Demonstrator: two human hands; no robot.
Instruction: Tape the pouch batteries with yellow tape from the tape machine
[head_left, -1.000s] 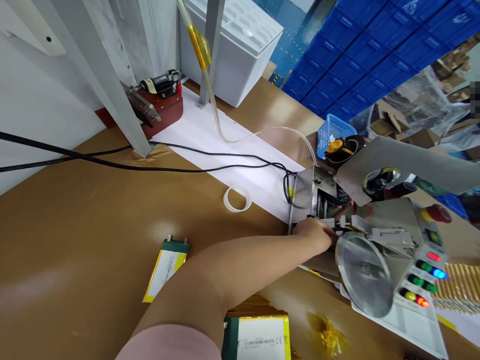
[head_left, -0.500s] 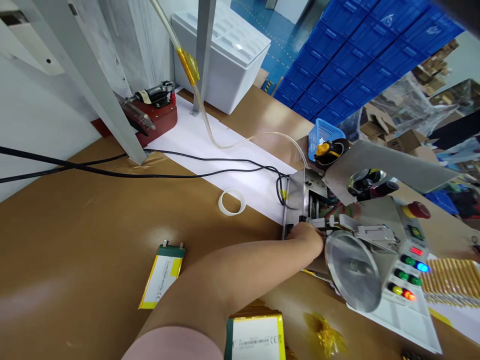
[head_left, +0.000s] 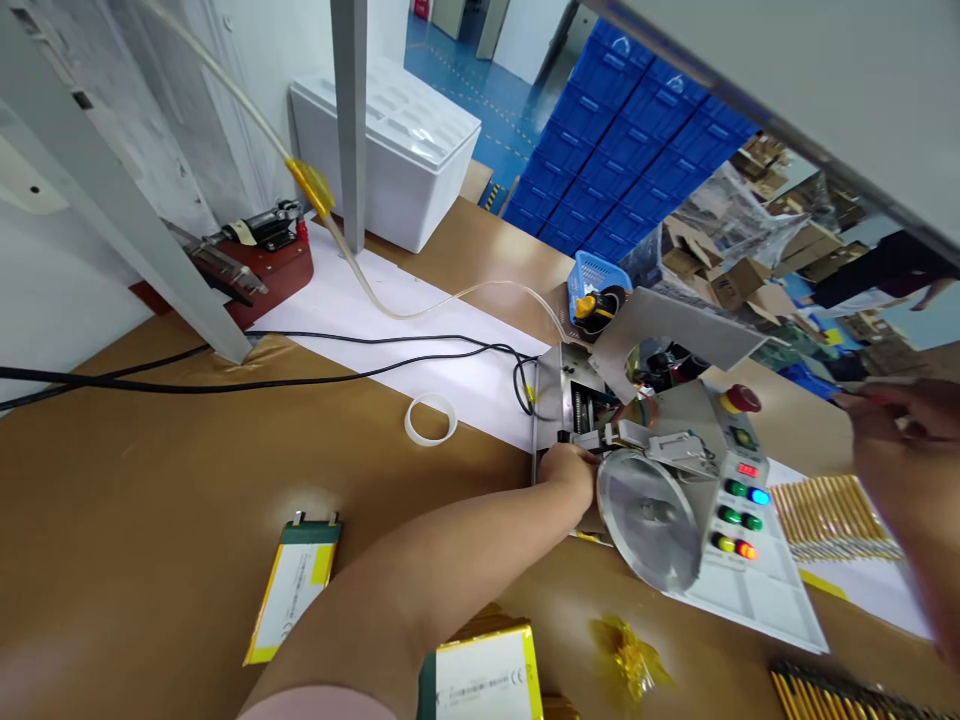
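Reaching over the surface (head_left: 150, 500), the left forearm (head_left: 442, 560) passes between a loose battery (head_left: 289, 590) on its left and a battery stack (head_left: 487, 680) on its right; crumpled amber film (head_left: 634, 660) lies farther right. The lower right edge of view cuts off a dark-ended row (head_left: 817, 695). Beyond, the left hand (head_left: 568, 475) is at the left end of the machine (head_left: 690, 420), just beside its round disc (head_left: 649, 520); its fingers are hidden, so how far open they are, or what they hold, I cannot tell. The right hand (head_left: 900, 440) is raised past the machine, fingers curled; I cannot tell whether they pinch anything. Room for moving is widest leftward, between the loose battery and the black cables (head_left: 225, 388); a white ring (head_left: 410, 425) lies nearer the machine. Farther back stand a blue basket (head_left: 592, 270), a white bin (head_left: 420, 190) and blue crates (head_left: 592, 150). Since half a second ago, the right hand has come into view; the left stays put on the machine.
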